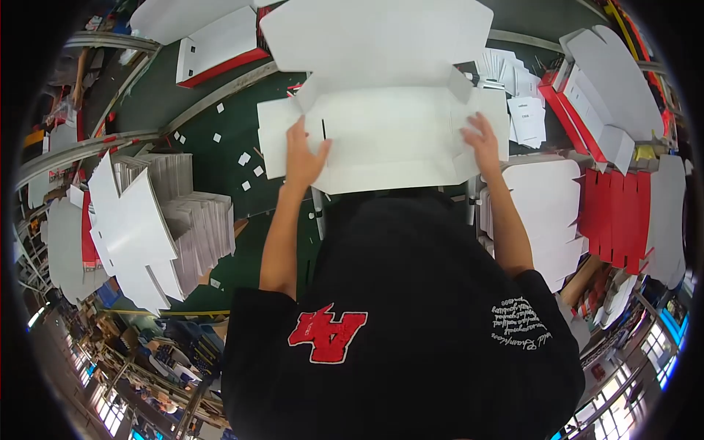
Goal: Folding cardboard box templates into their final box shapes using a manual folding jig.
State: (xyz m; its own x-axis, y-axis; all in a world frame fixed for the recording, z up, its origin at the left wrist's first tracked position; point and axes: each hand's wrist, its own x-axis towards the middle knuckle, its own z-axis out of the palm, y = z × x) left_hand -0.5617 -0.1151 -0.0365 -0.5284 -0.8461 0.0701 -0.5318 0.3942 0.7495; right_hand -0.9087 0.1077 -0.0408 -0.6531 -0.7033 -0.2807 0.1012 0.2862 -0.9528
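Note:
A white cardboard box lies partly folded in front of me, its inside facing up. Its wide lid flap stretches away at the far side, and side flaps stick out left and right. My left hand rests on the left side flap beside a short dark slot, thumb and fingers apart. On the right, my right hand touches the other side flap with its fingers spread and slightly bent. Neither hand is closed around anything.
Stacked flat white box blanks stand to the left. Small white paper squares dot the green table. Printed white leaflets lie at the right, near a red and white box. Red cardboard pieces sit farther right.

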